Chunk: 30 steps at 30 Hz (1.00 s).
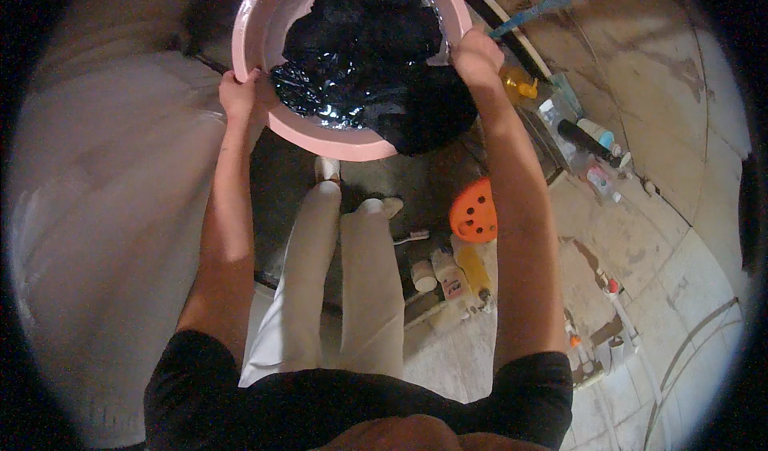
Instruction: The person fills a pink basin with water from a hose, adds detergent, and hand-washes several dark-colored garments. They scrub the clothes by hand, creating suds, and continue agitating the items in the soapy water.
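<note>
A round pink plastic basin (336, 142) is held out in front of me at arm's length. Wet black cloth (366, 49) fills most of it, and one part hangs over the near right rim. Water glints around the folds. My left hand (239, 94) grips the basin's left rim. On the opposite side my right hand (478, 55) is closed around the right rim, close to where the cloth spills over. The basin's far edge runs out of the picture at the top.
A blue hose (564, 0) crosses at upper right. Bottles, including a yellow pump bottle (519, 85), line the wall. An orange perforated plastic item (477, 211), a toothbrush (413, 237) and a white jar (423, 276) lie low at right. Pipes with a red-handled valve (611, 286) protrude there.
</note>
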Each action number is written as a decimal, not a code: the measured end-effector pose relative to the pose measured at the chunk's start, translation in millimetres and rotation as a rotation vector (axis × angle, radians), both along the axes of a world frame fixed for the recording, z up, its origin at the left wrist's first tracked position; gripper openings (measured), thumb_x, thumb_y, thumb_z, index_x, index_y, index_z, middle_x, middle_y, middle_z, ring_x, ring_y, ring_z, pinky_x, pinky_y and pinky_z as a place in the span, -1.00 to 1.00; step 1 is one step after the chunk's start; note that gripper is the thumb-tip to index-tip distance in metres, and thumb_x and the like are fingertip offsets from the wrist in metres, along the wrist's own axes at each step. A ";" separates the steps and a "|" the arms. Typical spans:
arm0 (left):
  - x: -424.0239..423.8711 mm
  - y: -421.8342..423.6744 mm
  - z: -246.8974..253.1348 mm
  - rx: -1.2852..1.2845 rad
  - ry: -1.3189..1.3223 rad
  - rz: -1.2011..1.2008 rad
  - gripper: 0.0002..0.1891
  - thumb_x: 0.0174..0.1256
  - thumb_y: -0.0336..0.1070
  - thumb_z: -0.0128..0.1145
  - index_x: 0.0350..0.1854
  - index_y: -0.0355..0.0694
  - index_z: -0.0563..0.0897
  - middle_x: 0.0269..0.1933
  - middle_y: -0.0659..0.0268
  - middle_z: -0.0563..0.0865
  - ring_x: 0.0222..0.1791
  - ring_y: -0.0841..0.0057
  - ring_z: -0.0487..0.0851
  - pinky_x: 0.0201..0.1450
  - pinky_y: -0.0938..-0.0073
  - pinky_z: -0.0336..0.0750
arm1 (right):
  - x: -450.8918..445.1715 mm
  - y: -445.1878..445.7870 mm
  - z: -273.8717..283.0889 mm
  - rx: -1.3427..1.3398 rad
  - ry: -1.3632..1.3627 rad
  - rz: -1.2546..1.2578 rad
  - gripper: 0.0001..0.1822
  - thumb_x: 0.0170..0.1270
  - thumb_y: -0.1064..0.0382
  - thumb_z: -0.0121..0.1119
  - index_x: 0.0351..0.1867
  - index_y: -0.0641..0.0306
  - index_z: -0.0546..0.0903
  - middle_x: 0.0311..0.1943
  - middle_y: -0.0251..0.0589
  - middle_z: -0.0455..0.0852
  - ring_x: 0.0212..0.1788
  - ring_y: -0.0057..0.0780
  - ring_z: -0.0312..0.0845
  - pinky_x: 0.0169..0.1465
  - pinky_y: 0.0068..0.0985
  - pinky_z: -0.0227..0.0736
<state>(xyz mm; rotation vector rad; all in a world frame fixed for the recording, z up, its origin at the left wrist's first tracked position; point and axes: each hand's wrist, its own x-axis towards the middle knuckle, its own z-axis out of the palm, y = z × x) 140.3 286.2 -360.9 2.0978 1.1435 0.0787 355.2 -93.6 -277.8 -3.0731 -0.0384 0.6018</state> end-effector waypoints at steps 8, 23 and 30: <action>25.8 -17.3 61.6 0.420 0.341 -0.280 -0.66 0.14 -0.07 0.34 -0.28 -0.26 0.61 -0.19 0.05 0.68 -0.08 0.11 0.65 -0.02 0.13 0.54 | 17.5 8.1 -8.7 -0.018 0.053 -0.081 -0.75 0.40 0.19 -0.10 -0.05 0.24 0.53 -0.03 0.00 0.68 -0.03 -0.08 0.67 0.01 -0.21 0.58; 30.6 2.1 49.4 0.194 0.443 -0.237 -0.60 0.14 0.00 0.30 -0.24 -0.28 0.59 -0.24 0.01 0.72 -0.14 0.03 0.68 -0.06 0.10 0.53 | 35.1 -28.7 15.0 0.268 0.112 0.485 -0.52 0.16 -0.05 0.19 -0.03 0.27 0.56 -0.37 0.07 0.73 -0.26 0.06 0.69 -0.15 -0.07 0.57; 27.9 -3.5 52.7 0.200 0.257 -0.140 -0.62 0.15 -0.03 0.32 -0.24 -0.28 0.60 -0.34 0.05 0.71 -0.28 0.09 0.69 -0.18 0.20 0.53 | 35.2 -30.6 10.7 0.270 0.046 0.149 -0.55 0.17 -0.14 0.16 -0.29 0.26 0.63 -0.36 0.11 0.70 -0.22 0.12 0.62 -0.13 -0.09 0.48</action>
